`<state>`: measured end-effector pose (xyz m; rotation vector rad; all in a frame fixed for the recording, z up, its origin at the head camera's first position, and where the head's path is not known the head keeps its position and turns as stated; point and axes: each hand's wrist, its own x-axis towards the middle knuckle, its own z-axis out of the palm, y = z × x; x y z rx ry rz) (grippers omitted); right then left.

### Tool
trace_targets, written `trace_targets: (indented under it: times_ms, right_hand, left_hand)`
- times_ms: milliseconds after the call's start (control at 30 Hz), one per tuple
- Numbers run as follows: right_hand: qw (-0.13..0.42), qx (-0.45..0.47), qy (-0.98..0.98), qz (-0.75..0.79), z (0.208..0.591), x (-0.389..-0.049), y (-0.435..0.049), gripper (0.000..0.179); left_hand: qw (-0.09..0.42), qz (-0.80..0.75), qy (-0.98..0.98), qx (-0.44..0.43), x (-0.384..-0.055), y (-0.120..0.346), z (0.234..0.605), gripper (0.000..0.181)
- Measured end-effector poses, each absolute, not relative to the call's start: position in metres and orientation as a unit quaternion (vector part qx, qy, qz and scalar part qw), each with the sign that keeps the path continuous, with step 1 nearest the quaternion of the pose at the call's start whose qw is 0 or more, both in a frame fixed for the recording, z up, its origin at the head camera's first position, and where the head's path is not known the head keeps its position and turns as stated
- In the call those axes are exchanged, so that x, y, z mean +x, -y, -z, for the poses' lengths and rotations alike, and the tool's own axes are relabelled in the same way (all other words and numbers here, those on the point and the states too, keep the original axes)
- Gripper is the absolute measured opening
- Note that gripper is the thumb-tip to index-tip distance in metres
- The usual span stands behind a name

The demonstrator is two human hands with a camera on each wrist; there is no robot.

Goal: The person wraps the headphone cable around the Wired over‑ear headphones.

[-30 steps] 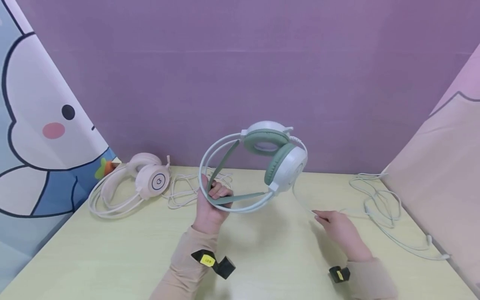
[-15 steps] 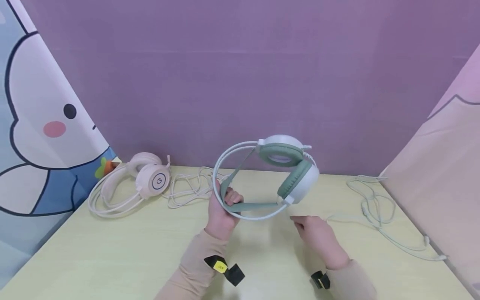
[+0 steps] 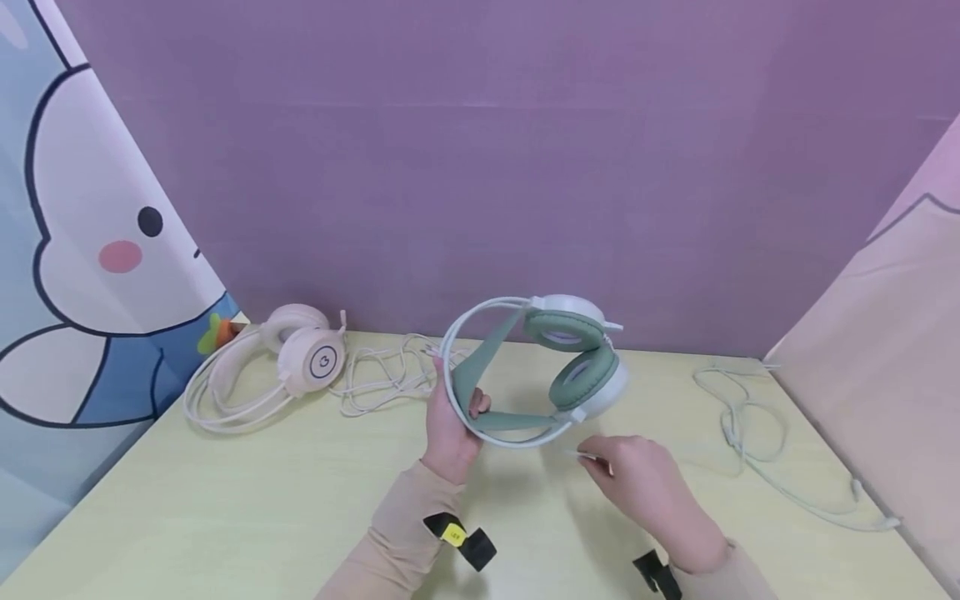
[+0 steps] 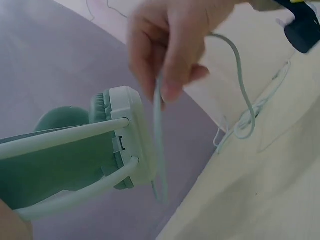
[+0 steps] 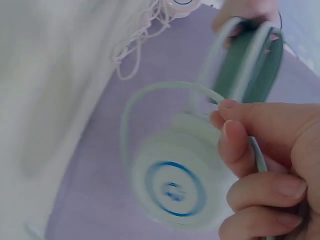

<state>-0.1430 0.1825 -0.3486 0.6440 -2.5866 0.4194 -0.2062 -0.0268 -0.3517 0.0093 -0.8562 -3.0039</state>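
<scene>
Above the table, a white headset with green ear cushions [image 3: 583, 379] is held tilted, its ear cups toward the right. My left hand [image 3: 452, 429] grips it by the headband, fingers curled round the green strap and the thin white band. Just below the ear cups, my right hand [image 3: 641, 483] pinches the headset's pale green cable [image 5: 172, 85] between thumb and fingertips. In the right wrist view the cable arches from the fingertips to the ear cup [image 5: 175, 187] with a blue ring logo. The left wrist view shows more cable [image 4: 245, 95] trailing from behind that hand.
A pink-white headset [image 3: 300, 358] lies at the back left, with its bundled white cable [image 3: 386, 375] beside it. Loose loops of the pale green cable [image 3: 738, 425] lie along the table's right edge. A purple backdrop [image 3: 480, 167] stands behind the pale table [image 3: 225, 508].
My left hand and the headset have moved right and down. My right hand has moved left with the cable, closer under the ear cups. The loops at right have shifted slightly.
</scene>
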Motion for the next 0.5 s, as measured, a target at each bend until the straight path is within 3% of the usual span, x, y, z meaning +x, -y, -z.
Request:
trace_targets:
  times_ms: [200, 300, 433, 500]
  right_hand:
    - [0.292, 0.361, 0.88, -0.098, 0.326, -0.143, -0.197, 0.02]
    - [0.317, 0.433, 0.84, -0.081, 0.31, -0.148, -0.204, 0.007]
    - [0.357, 0.509, 0.781, -0.063, 0.287, -0.158, -0.206, 0.038]
    - [0.362, 0.53, 0.765, -0.056, 0.278, -0.162, -0.204, 0.041]
  left_hand:
    - [0.035, 0.944, 0.328, 0.013, -0.211, 0.024, 0.359, 0.044]
    - [0.042, 0.931, 0.362, 0.016, -0.212, 0.023, 0.362, 0.043]
    - [0.026, 0.92, 0.391, 0.017, -0.212, 0.022, 0.365, 0.042]
    - [0.014, 0.918, 0.396, 0.014, -0.213, 0.021, 0.366, 0.043]
